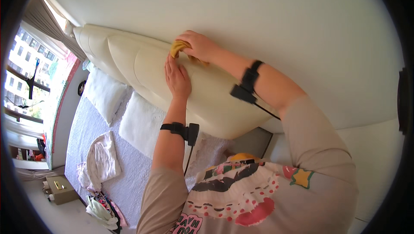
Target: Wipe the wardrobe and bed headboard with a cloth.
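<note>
A yellow-brown cloth is bunched under my right hand, on the top edge of a padded cream headboard. My right fingers are curled over the cloth, and a loose bit of it hangs beneath the palm. Just below and to the left, my left hand lies flat against the headboard's front with its fingers stretched upward. Its fingertips come close to the cloth; whether they touch it I cannot tell. Black straps with small boxes and cables sit on both forearms.
Below the headboard is a bed with a lavender cover, white pillows and a folded pale garment. A pale wall rises behind the headboard. At the left are a bright window and a small drawer cabinet.
</note>
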The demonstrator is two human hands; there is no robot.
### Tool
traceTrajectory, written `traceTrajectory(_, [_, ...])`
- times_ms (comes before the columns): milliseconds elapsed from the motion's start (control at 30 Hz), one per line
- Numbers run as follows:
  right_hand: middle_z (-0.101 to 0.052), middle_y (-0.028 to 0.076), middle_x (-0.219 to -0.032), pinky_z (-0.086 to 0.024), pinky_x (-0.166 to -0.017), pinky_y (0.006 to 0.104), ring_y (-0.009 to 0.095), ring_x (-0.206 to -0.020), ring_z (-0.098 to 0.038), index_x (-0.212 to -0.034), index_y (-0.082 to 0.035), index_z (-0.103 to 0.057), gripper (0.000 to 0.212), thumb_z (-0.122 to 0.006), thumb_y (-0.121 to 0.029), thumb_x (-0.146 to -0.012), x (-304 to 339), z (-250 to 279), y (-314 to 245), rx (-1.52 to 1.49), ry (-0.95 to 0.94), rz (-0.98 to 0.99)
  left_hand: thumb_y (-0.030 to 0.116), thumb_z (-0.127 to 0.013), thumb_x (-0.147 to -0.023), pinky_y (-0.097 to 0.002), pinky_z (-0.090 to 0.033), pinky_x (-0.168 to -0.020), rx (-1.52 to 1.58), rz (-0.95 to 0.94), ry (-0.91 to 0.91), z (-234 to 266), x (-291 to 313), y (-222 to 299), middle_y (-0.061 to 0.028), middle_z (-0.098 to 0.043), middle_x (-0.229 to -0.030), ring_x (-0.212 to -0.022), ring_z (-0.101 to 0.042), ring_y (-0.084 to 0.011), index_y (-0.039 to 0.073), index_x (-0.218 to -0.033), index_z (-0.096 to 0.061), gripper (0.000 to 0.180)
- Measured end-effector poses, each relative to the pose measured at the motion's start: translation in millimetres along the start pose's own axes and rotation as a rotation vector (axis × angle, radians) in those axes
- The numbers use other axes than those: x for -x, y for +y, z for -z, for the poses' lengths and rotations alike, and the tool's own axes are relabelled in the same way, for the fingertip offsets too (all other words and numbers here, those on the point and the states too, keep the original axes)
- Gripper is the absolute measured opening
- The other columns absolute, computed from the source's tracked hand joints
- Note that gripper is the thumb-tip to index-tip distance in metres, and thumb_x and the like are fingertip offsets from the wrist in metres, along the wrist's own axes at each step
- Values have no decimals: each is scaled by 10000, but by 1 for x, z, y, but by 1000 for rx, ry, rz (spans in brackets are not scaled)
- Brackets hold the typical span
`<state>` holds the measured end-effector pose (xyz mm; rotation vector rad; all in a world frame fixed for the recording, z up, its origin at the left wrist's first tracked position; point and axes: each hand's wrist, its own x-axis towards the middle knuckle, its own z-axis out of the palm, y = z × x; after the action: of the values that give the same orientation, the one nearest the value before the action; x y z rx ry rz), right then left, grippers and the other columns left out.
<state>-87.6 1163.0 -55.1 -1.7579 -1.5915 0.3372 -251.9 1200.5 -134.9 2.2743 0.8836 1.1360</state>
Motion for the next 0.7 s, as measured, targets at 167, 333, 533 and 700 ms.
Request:
traceTrajectory(167, [-704,173,-1134,-510,-929,464,357,-1083,-654,-1251,-86,-642,391,-624,-167,-868,-40,3,24,221,-636,-206,96,-503,-983,-471,-388,-1111,45,89,49,6,-21,7,-177,-546,-1417,-1314,-494,-382,58,-1478,-451,499])
traceTrajectory(333, [-699,192,-1005,-503,-832,471,359,-968,-660,-1035,-31,-652,208,-595,-150,-874,5,64,22,403,-763,-288,52,-532,-933,-464,-400,-1101,24,42,34,-8,-41,-2,-176,-568,-1380,-1295,-506,-378,70,-1408,-512,475])
traceTrajectory(533, [-704,160,-1134,-514,-905,470,354,-1088,-655,-1180,-79,-683,308,-575,-130,-897,140,95,42,390,-779,-520,98,-525,-945,-465,-409,-1074,-46,21,55,-46,6,-19,-159,-606,-1316,-1244,-537,-367,64,-1353,-562,412])
traceTrajectory(700, [-701,145,-1004,-517,-844,463,332,-986,-667,-1111,-80,-680,232,-604,-159,-907,156,134,59,356,-462,-580,94,-531,-950,-483,-415,-1055,-42,-31,92,-42,-54,-49,-181,-592,-1310,-1234,-532,-394,31,-1347,-541,402])
